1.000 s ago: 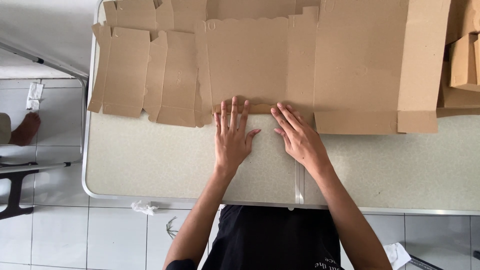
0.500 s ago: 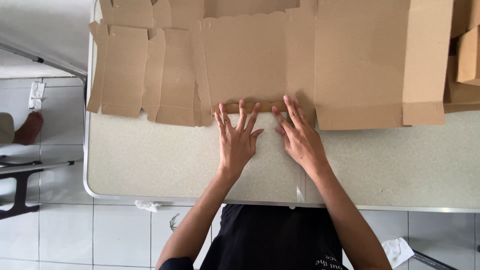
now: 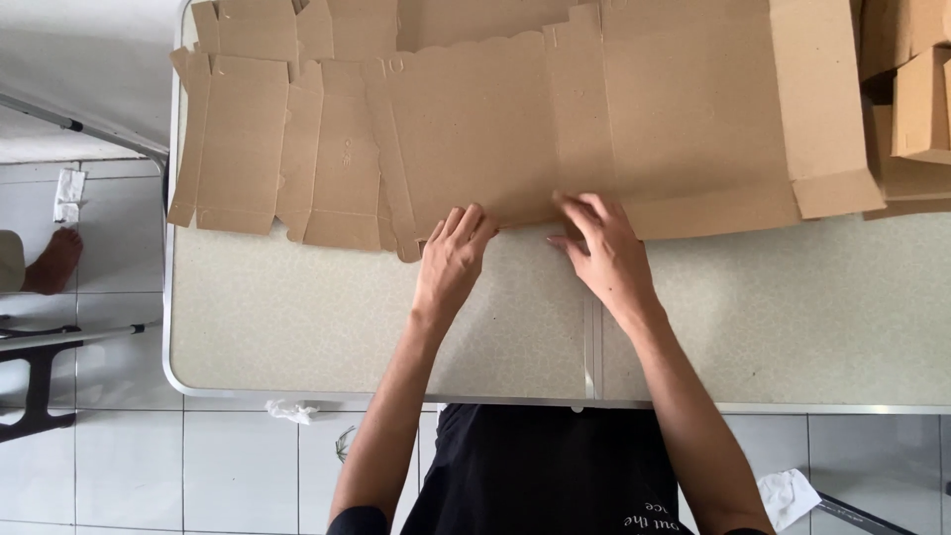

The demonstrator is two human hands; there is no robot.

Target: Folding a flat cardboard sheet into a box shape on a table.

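- Flat cardboard sheet (image 3: 555, 129): on table (image 3: 297, 317), far side.
- Left hand (image 3: 451, 263), right hand (image 3: 604, 253): side by side at sheet's near edge.
- Folded boxes (image 3: 916, 109): right of sheet.

Flattened box blank (image 3: 495, 129): brown corrugated cardboard, matt, with creased score lines. Folded boxes (image 3: 911, 109) at far right: same matt cardboard. Surface (image 3: 297, 307): pale speckled laminate, smooth, slight sheen, edged with a bright metal rim. Floor (image 3: 149, 466): glossy white tiles. Shirt (image 3: 535, 466): black matt cloth
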